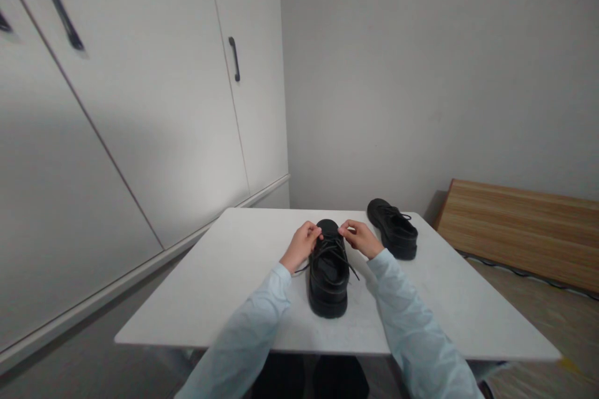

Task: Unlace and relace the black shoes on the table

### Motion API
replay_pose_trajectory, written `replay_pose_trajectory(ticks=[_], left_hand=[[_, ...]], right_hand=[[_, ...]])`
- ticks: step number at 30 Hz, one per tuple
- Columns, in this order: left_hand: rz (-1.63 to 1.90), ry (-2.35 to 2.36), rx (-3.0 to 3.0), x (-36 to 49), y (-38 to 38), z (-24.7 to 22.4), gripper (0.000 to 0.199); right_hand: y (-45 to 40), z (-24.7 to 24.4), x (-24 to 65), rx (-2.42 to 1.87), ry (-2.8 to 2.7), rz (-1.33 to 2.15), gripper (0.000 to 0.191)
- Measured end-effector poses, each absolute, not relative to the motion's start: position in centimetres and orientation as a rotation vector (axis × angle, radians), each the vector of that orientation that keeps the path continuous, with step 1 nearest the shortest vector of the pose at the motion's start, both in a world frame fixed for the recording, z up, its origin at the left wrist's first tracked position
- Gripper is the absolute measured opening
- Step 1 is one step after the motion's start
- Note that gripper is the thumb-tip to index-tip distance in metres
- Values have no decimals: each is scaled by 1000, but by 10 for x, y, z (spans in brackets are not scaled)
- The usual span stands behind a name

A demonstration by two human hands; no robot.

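Note:
A black lace-up shoe (328, 294) stands upright on the white table, its heel towards me and its toe pointing away. Thin dark shoelaces (331, 250) cross over its front, with loose ends hanging out on both sides of the opening. My left hand (302, 244) is pinched at the lowest lacing on the left side, just behind the toe. Opposite it, my right hand (359, 237) pinches the lacing on the right side. The bit of lace between the fingertips is too thin to see clearly. A second black shoe (395, 229) rests apart, further back on the right.
The white table (234, 287) ends close to me and meets a grey wall behind. White cabinets (140, 106) with dark handles line the left. A wood-grain panel (519, 230) leans at the right, beyond the table.

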State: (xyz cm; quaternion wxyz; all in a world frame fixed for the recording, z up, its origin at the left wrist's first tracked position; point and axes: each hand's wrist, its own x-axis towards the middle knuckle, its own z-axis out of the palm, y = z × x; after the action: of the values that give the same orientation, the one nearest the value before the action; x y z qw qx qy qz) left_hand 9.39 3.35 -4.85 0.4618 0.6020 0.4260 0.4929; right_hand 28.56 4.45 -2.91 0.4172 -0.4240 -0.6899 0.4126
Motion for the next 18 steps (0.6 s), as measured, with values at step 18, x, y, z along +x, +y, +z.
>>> replay_pose_trajectory(ticks=[18], left_hand=[[1231, 897, 1162, 98, 24, -37, 27]], right_hand=[[40, -30, 272, -899, -1199, 1444, 42]])
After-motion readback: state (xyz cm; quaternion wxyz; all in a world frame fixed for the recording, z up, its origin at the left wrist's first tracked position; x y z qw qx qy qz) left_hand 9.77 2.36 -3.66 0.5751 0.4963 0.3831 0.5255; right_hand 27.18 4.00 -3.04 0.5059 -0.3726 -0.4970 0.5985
